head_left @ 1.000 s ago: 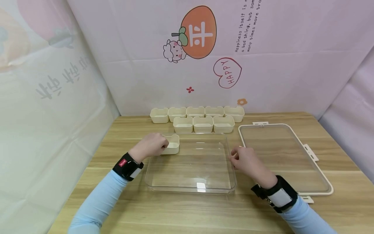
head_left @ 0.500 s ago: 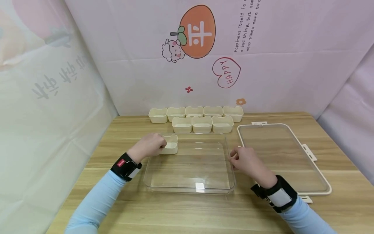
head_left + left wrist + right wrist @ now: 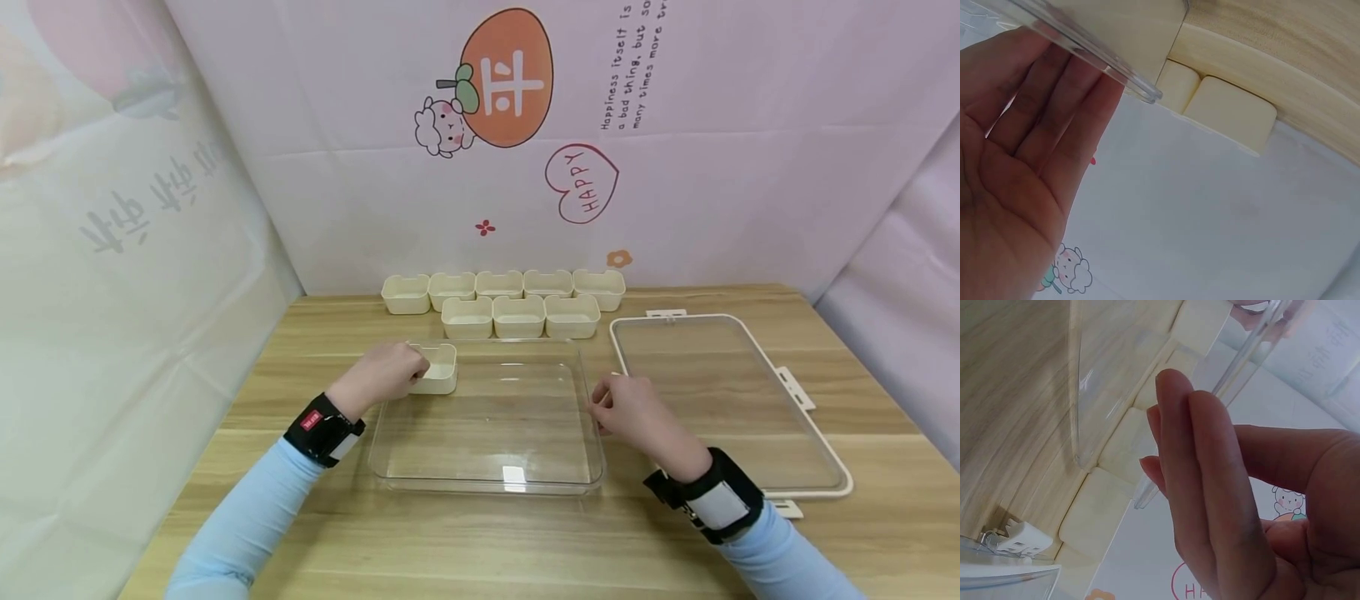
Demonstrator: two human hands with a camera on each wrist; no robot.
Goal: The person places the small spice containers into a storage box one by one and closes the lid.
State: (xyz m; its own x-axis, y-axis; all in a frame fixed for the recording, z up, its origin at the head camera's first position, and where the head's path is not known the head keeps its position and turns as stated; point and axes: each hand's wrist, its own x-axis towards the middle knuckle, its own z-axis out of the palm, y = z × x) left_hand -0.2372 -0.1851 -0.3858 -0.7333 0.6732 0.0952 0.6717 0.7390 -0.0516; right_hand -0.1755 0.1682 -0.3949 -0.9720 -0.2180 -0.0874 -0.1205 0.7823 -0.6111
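Gripped by the left hand (image 3: 382, 372) is a cream bin (image 3: 442, 380) in the far-left corner of a clear box (image 3: 465, 484), pinched at its right side by the right hand (image 3: 637, 414). Only from the left wrist is the palm (image 3: 1010, 194) shown; open floor (image 3: 480, 446) is seen nearer.

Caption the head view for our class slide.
Left hand at cream cup in clear tray; right hand at tray's edge.
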